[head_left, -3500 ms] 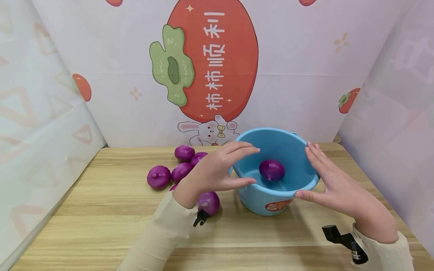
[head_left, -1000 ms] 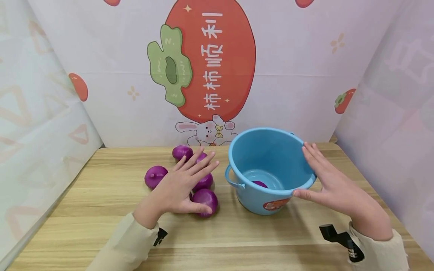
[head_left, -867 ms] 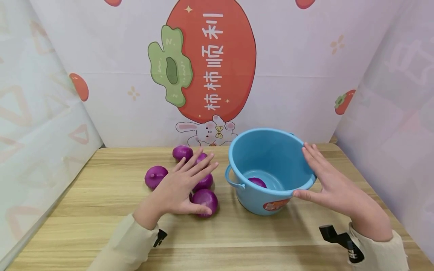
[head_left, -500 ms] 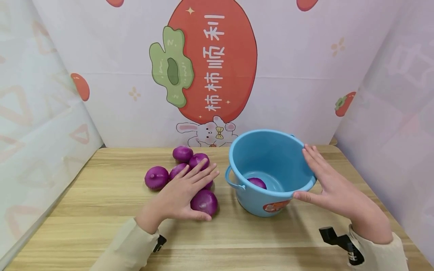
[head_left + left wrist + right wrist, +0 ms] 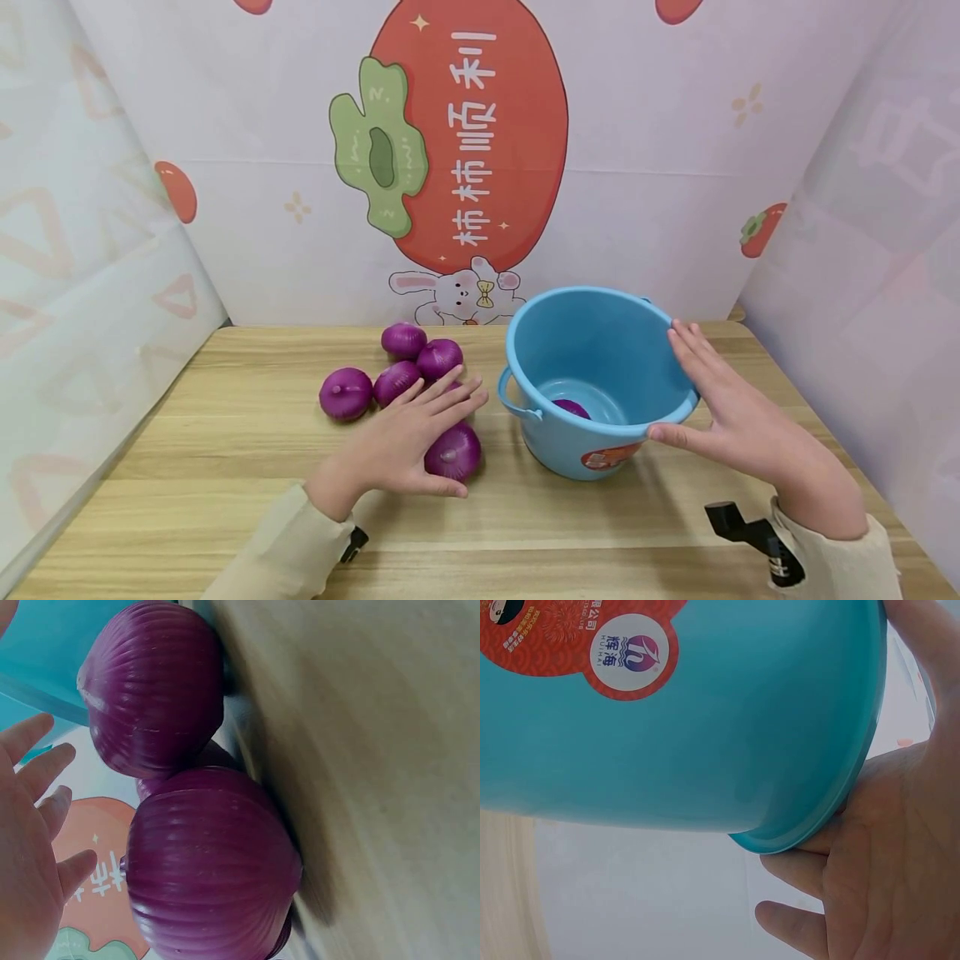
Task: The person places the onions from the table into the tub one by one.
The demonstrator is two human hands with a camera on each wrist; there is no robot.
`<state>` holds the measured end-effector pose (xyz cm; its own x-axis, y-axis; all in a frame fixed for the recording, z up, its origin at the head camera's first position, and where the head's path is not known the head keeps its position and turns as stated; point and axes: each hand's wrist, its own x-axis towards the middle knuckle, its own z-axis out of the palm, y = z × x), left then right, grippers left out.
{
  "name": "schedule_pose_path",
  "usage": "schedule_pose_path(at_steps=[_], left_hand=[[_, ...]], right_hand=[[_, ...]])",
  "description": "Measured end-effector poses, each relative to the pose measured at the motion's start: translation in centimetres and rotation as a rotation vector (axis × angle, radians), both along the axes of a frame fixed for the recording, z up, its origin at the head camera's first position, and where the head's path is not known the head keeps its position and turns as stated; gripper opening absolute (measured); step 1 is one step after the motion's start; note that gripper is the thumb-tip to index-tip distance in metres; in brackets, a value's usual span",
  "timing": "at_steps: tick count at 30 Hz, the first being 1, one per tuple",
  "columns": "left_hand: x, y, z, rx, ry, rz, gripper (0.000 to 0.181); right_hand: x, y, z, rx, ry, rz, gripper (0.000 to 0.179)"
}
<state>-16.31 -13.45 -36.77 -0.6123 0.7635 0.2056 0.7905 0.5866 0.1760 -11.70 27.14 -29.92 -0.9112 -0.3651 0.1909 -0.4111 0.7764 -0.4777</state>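
In the head view my left hand [image 5: 397,446] hovers with spread fingers over a cluster of purple onions on the table. Nearest to it is the front onion [image 5: 454,452], while another onion behind the fingers is partly hidden. The left wrist view shows those fingers apart from the big onions [image 5: 210,862]. My right hand [image 5: 750,425] rests against the right side of a light blue bucket [image 5: 566,450], fingers straight along the rim and thumb at its front. Low inside the bucket lies one onion [image 5: 572,407], mostly hidden by the near wall.
More onions, a far one [image 5: 403,341] and a left one [image 5: 346,394] among them, sit left of the bucket on the wooden table [image 5: 225,467]. The bucket's handle [image 5: 513,404] hangs on its left side. A printed cloth [image 5: 645,167] stands behind.
My left hand has gone from the bucket's opening back left to the onions, then sunk slightly. The onion in the bucket has shifted to the near side. My right hand stays at the rim.
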Motion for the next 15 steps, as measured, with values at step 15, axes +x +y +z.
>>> schedule_pose_path(at_steps=[15], left_hand=[[-0.07, 0.05, -0.79, -0.044, 0.0, -0.029, 0.098]], right_hand=[[-0.03, 0.1, -0.04, 0.009, 0.008, 0.0, 0.113]])
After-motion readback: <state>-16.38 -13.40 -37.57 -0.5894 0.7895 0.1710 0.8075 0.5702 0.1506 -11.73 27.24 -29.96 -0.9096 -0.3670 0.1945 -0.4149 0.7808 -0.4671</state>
